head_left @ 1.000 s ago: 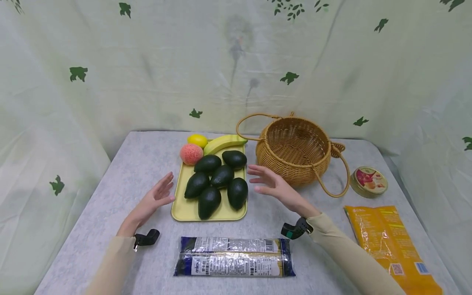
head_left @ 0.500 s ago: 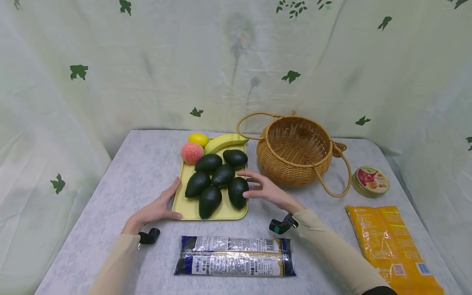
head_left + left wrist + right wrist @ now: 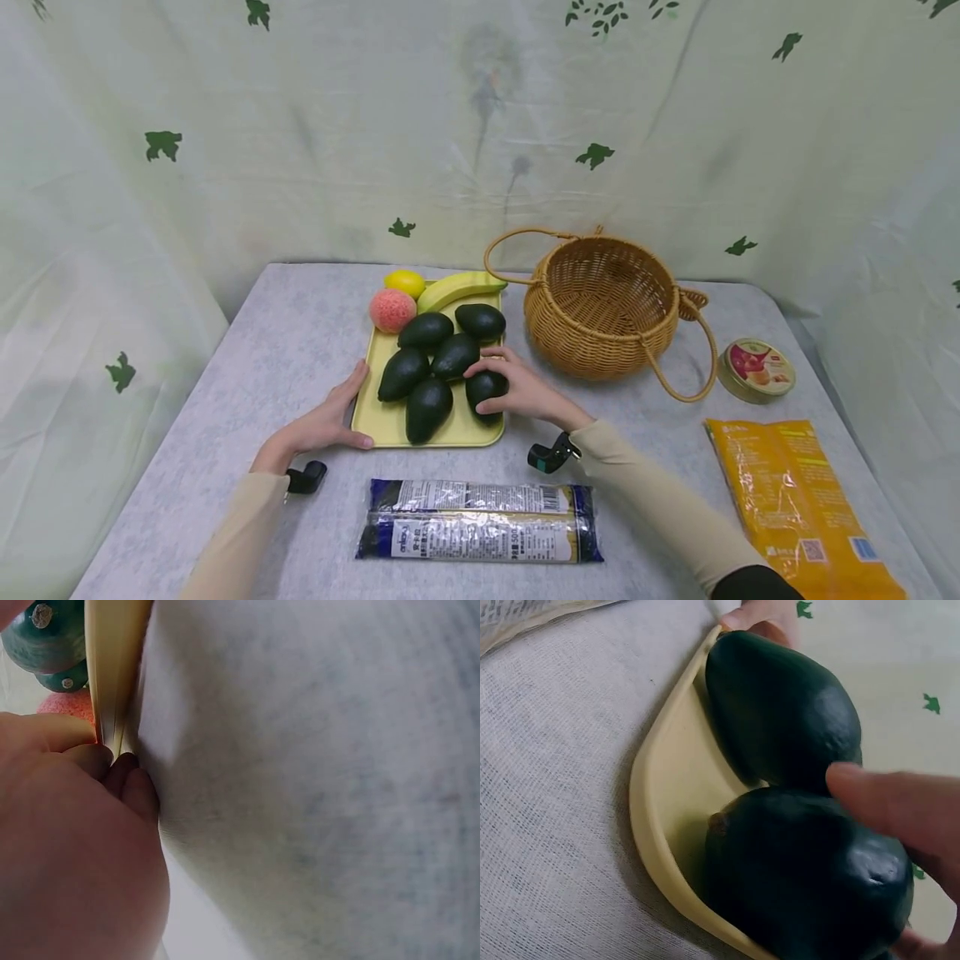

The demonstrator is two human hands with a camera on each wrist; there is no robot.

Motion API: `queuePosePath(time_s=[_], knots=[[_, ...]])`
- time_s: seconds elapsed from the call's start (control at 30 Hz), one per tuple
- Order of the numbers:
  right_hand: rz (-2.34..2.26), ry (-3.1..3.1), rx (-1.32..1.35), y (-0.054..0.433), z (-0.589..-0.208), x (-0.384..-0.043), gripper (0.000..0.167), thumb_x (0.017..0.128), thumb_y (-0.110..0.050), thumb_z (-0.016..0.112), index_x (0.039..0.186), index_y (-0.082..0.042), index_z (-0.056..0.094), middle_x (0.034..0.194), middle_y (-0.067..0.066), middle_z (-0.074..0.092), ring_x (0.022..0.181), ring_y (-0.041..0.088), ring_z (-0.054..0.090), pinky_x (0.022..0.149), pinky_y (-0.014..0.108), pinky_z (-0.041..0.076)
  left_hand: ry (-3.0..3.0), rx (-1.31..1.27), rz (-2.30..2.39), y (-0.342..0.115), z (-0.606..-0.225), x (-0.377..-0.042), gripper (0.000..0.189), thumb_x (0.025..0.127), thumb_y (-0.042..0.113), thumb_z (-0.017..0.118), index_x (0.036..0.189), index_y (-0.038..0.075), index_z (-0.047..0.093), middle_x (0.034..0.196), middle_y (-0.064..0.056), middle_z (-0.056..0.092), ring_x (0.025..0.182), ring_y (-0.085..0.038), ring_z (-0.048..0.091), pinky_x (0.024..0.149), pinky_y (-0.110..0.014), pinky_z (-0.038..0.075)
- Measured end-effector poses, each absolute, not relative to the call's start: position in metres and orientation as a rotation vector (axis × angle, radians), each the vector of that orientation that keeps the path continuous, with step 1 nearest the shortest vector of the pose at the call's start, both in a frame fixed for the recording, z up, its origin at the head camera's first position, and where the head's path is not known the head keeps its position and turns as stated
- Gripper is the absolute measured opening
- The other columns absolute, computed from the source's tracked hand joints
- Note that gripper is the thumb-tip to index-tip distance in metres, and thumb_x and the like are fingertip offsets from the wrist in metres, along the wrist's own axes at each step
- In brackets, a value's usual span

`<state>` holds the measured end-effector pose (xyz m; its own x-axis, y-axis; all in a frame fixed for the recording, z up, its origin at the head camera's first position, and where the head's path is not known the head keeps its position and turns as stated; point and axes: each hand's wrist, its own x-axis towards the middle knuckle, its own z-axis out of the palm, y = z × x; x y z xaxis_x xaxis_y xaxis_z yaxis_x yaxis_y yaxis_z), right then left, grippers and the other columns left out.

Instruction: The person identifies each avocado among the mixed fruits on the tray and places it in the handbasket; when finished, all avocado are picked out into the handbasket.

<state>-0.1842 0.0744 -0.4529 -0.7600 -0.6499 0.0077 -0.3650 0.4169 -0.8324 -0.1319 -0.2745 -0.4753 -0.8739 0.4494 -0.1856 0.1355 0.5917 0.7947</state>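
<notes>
A pale yellow tray [image 3: 382,429] holds several dark green avocados [image 3: 428,410], a banana [image 3: 459,288], a lemon [image 3: 405,282] and a rough pink peach-like fruit [image 3: 392,311]. My left hand [image 3: 322,423] holds the tray's left edge; the left wrist view shows its fingers bent against the rim [image 3: 118,667]. My right hand [image 3: 528,392] grips the right front avocado [image 3: 802,877], its thumb on the near side and fingers across the far side. That avocado lies in the tray, partly hidden by the hand in the head view.
A wicker basket [image 3: 573,346] with two loop handles stands right of the tray. Farther right are a round tin [image 3: 756,371] and an orange packet [image 3: 802,492]. A long plastic-wrapped packet [image 3: 480,523] lies in front of the tray. A leaf-printed curtain [image 3: 337,167] surrounds the table.
My left hand has moved in from beside the tray to its left edge. My right hand has come left and down onto the right front avocado and closed around it.
</notes>
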Motion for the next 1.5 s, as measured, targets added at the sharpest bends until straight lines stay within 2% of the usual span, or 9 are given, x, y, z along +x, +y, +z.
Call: queuePosePath(time_s=[0.17, 0.37, 0.57, 0.67, 0.8, 1.0, 1.1, 1.23, 1.5], knots=[[-1.317, 2.379, -0.826, 0.072, -0.455, -0.182, 0.043, 0.077, -0.01, 0.079, 0.117, -0.015, 0.066, 0.13, 0.01, 0.041, 0.121, 0.026, 0.039, 0.101, 0.046, 0.032, 2.474, 0.473, 1.164, -0.275, -0.476, -0.133, 0.12, 0.072, 0.023, 0.085, 0.151, -0.002, -0.002, 0.157, -0.021, -0.009, 0.141, -0.044, -0.006, 0.106, -0.063, 0.004], [-1.392, 2.325, -0.793, 0.079, -0.446, -0.182, 0.043, 0.077, -0.013, 0.079, 0.118, -0.014, 0.065, 0.131, 0.011, 0.042, 0.118, 0.027, 0.041, 0.097, 0.047, 0.037, 2.476, 0.468, 1.17, -0.275, -0.477, -0.133, 0.121, 0.071, 0.024, 0.085, 0.152, -0.002, -0.001, 0.157, -0.021, -0.007, 0.141, -0.043, -0.005, 0.107, -0.063, 0.004], [-1.537, 2.18, -0.81, 0.092, -0.42, -0.184, 0.045, 0.082, -0.017, 0.077, 0.124, -0.018, 0.062, 0.133, 0.002, 0.049, 0.125, 0.023, 0.042, 0.1, 0.047, 0.034, 2.481, 0.469, 1.18, -0.276, -0.477, -0.132, 0.12, 0.071, 0.023, 0.086, 0.152, -0.001, 0.0, 0.158, -0.02, -0.006, 0.141, -0.042, -0.005, 0.107, -0.063, 0.004], [-1.641, 2.075, -0.792, 0.1, -0.406, -0.187, 0.046, 0.084, -0.014, 0.074, 0.128, -0.017, 0.059, 0.137, -0.001, 0.047, 0.127, 0.024, 0.042, 0.096, 0.047, 0.04, 2.491, 0.478, 1.176, -0.276, -0.478, -0.132, 0.119, 0.071, 0.023, 0.085, 0.152, -0.001, 0.001, 0.158, -0.02, -0.005, 0.141, -0.042, -0.005, 0.107, -0.063, 0.004], [-1.769, 1.968, -0.747, 0.113, -0.384, -0.19, 0.048, 0.086, -0.012, 0.071, 0.132, -0.014, 0.056, 0.141, 0.003, 0.044, 0.126, 0.028, 0.046, 0.09, 0.044, 0.047, 2.495, 0.481, 1.177, -0.276, -0.479, -0.132, 0.119, 0.072, 0.023, 0.085, 0.152, -0.001, 0.001, 0.158, -0.02, -0.005, 0.141, -0.042, -0.005, 0.107, -0.063, 0.003], [-1.928, 1.833, -0.65, 0.141, -0.352, -0.196, 0.049, 0.088, -0.007, 0.067, 0.134, -0.012, 0.051, 0.143, 0.01, 0.04, 0.117, 0.033, 0.054, 0.087, 0.045, 0.05, 2.494, 0.486, 1.18, -0.276, -0.479, -0.132, 0.118, 0.072, 0.023, 0.085, 0.152, -0.002, 0.001, 0.158, -0.021, -0.005, 0.141, -0.042, -0.006, 0.107, -0.063, 0.003], [-1.964, 1.854, -0.636, 0.157, -0.341, -0.202, 0.048, 0.089, -0.004, 0.064, 0.135, -0.012, 0.051, 0.145, 0.01, 0.036, 0.117, 0.034, 0.052, 0.086, 0.044, 0.05, 2.49, 0.485, 1.187, -0.277, -0.48, -0.132, 0.118, 0.072, 0.022, 0.085, 0.152, -0.002, 0.002, 0.158, -0.02, -0.005, 0.141, -0.042, -0.006, 0.107, -0.063, 0.003], [-1.991, 1.922, -0.61, 0.18, -0.334, -0.213, 0.046, 0.091, -0.003, 0.063, 0.135, -0.014, 0.052, 0.145, 0.009, 0.035, 0.121, 0.032, 0.046, 0.087, 0.039, 0.05, 2.485, 0.479, 1.194, -0.277, -0.48, -0.131, 0.117, 0.072, 0.021, 0.085, 0.152, -0.001, 0.002, 0.158, -0.02, -0.005, 0.141, -0.043, -0.006, 0.106, -0.064, 0.004], [-1.973, 2.037, -0.504, 0.218, -0.332, -0.239, 0.046, 0.091, -0.001, 0.062, 0.133, -0.017, 0.056, 0.142, 0.008, 0.038, 0.118, 0.027, 0.046, 0.083, 0.032, 0.051, 2.494, 0.481, 1.185, -0.277, -0.482, -0.132, 0.118, 0.072, 0.024, 0.085, 0.152, 0.0, 0.002, 0.158, -0.019, -0.005, 0.141, -0.042, -0.006, 0.107, -0.063, 0.004]])
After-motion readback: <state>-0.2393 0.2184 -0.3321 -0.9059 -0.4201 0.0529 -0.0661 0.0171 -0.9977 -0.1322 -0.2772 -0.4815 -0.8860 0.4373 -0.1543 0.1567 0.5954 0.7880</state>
